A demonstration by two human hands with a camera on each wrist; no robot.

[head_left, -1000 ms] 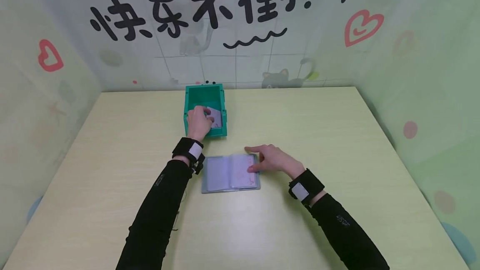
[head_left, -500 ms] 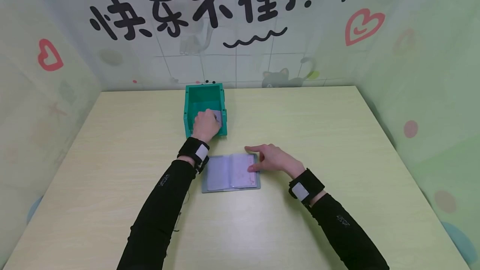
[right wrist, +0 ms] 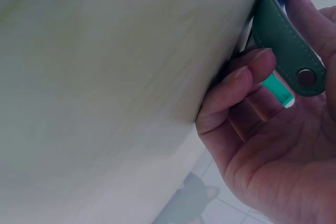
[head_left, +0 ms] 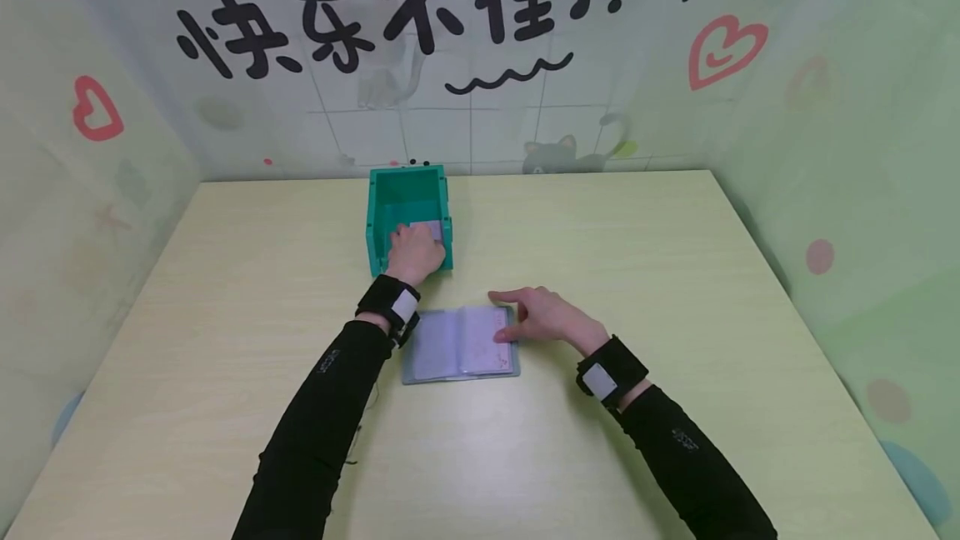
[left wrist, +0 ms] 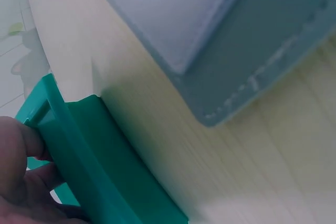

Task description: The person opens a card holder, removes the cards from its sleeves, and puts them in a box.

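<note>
The left hand has slid rightward inside the box and covers more of the card than in the earliest frame; the right hand has stayed by the album.

From the left, a black sleeve runs up to a black wrist band with a pale patch. The left hand dips into the box with its fingers bent downward; whether they pinch the card, I cannot tell. The box is plain green, open-topped, and sits toward the back of the bench. The card lies inside it near the right wall: thin, straight-edged, pale lilac, mostly hidden by the hand.

Just nearer the person, the album lies flat and open on the bench. Its left page is a smooth bluish lilac; its right page is pinker, with small reddish marks along the outer side. The cover shows as a narrow border round the pages, grey-blue from above and dull grey-green close up, with a rounded corner and a line of pale stitching. A strap in darker green sticks out at the right side, stitched along its edge, round-ended, with a round fitting near the tip. Stacked page edges show as fine bluish lines beside it.

The right hand has its thumb resting on the right page, the index finger stretched out well apart from it, and other fingertips beside the strap.
</note>
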